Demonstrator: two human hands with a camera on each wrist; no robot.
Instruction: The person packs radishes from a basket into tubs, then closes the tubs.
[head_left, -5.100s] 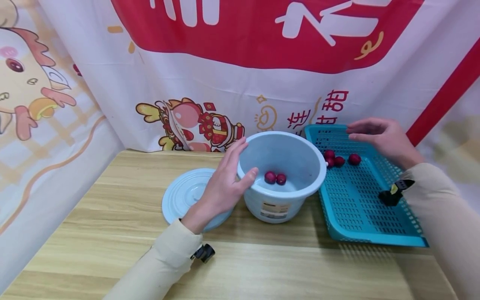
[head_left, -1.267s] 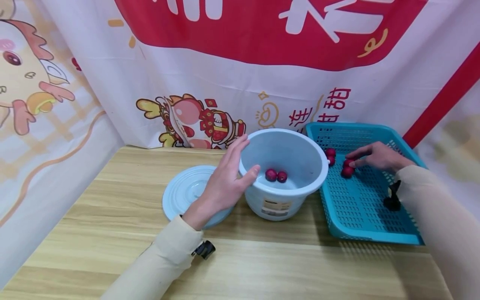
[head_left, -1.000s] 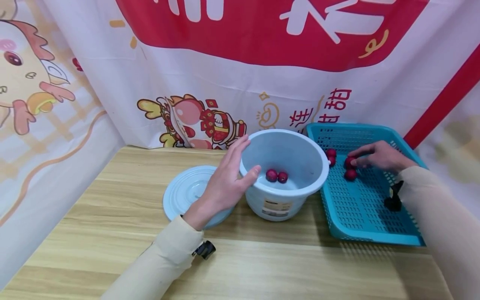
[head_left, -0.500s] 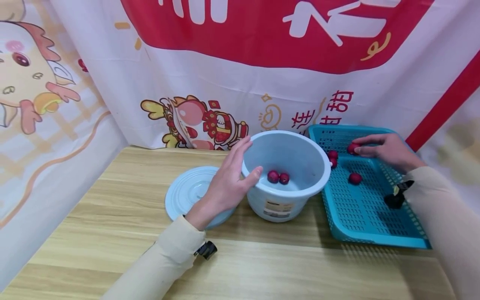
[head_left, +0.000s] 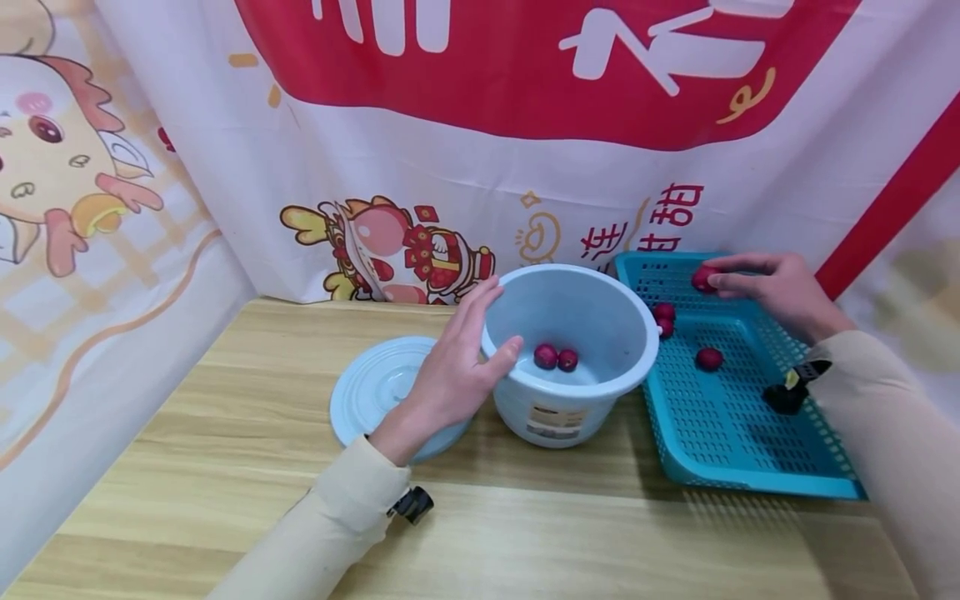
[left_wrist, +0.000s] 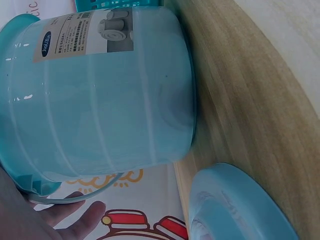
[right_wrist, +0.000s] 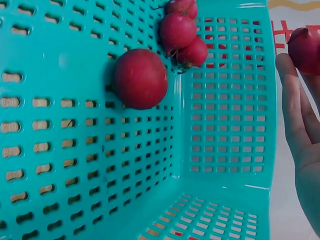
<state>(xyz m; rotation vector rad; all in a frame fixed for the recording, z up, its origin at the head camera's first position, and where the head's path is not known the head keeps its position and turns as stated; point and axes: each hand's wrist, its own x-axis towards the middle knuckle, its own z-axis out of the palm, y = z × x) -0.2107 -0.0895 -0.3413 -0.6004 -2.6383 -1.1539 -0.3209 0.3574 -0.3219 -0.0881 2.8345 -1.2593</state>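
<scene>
Teal basket (head_left: 765, 481): pierced plastic, probably light and fairly stiff with a little flex; the lip looks the surest place to hold it.
Pale blue bucket (head_left: 570, 308): just left of the basket, upright; smooth plastic, likely light and easily nudged, so the rim offers the best purchase.
Blue lid (head_left: 375, 392): flat on the table (head_left: 180, 500), left of the bucket; thin-looking and presumably light, best lifted by edge or knob.
Left hand (head_left: 457, 367): fingers mostly straight and spread along the bucket's left side, thumb at the rim; it steadies by touch, without wrapping round.
Right hand (head_left: 787, 287): thumb and fingers pinch one radish at the fingertips, parted only by its width.
Held radish (head_left: 703, 278): raised at the basket's far end; round, likely firm, light and a little slick, apt to roll from a loose pinch and best taken across its widest part.
Lone radish (head_left: 708, 359): on the basket floor, away from the others.
Clustered radishes (right_wrist: 178, 31): three show together inside the basket, near its far end.
Bucket radishes (head_left: 545, 357): two, side by side on the bottom.
</scene>
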